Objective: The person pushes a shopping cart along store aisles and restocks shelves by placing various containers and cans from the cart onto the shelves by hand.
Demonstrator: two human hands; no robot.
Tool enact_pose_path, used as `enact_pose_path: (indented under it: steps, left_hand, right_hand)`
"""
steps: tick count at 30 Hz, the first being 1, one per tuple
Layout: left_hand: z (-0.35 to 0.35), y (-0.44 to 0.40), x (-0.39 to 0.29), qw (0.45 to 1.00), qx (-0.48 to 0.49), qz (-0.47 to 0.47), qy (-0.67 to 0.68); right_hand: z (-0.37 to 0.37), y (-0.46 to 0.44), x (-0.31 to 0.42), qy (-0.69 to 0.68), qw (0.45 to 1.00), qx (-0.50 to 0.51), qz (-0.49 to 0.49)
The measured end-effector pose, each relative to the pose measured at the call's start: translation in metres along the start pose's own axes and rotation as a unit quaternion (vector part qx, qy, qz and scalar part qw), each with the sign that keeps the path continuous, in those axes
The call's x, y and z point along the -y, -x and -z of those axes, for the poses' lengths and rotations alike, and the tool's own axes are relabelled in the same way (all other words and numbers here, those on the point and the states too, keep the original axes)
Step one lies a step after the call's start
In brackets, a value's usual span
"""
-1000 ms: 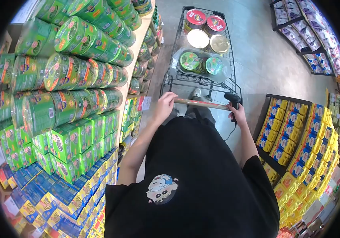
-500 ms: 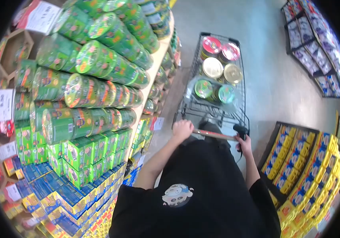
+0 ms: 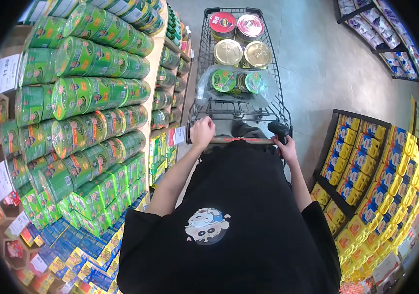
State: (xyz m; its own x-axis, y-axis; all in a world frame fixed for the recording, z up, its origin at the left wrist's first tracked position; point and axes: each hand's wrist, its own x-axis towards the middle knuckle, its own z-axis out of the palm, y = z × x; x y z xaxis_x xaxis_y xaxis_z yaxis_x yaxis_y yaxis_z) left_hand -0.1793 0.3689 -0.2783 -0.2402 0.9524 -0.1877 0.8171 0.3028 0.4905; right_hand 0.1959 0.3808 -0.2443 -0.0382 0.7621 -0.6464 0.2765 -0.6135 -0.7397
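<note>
A black wire shopping cart (image 3: 277, 68) stands right in front of me, with its handle (image 3: 241, 140) running across at my waist. My left hand (image 3: 203, 132) is closed at the left end of that handle, fingers curled. At the right end, my right hand (image 3: 284, 147) grips the handle just below a black rounded fitting (image 3: 278, 129). Inside the cart are two red-lidded cans (image 3: 222, 23), two gold-lidded cans (image 3: 228, 52) and green-topped cans (image 3: 224, 80) in clear plastic wrap.
On my left rises a shelf of shrink-wrapped green cans (image 3: 77, 95), with green boxes (image 3: 104, 193) and blue-yellow boxes (image 3: 72, 245) below. To my right stands a rack of yellow packs (image 3: 361, 171). Farther off is a rack of white and purple packs (image 3: 376, 29). Grey floor (image 3: 307, 63) lies between.
The cart now appears higher and farther left in view, and squarer to me. The left shelf has shifted left. Both hands stay at the handle.
</note>
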Motion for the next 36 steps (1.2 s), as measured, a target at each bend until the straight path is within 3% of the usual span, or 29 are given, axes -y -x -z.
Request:
enact_pose_path:
  steps: [16,26,33,36]
  left_hand:
    - [-0.019,-0.054,-0.026,0.999,-0.036,0.022,-0.008]
    - [-0.033,-0.074,-0.051,0.997,-0.075,0.032,0.011]
    - [-0.033,-0.084,-0.070,0.996,-0.079,0.037,0.028]
    - [-0.028,-0.076,-0.070,0.997,0.002,-0.055,0.050]
  right_hand:
    - [0.032,-0.052,0.036,0.041,0.998,0.011,0.038]
    - [0.060,-0.083,0.053,-0.011,0.998,0.050,0.039]
    - [0.068,-0.096,0.060,0.039,0.998,0.018,0.050]
    - [0.065,-0.098,0.058,0.144,0.989,0.005,0.045]
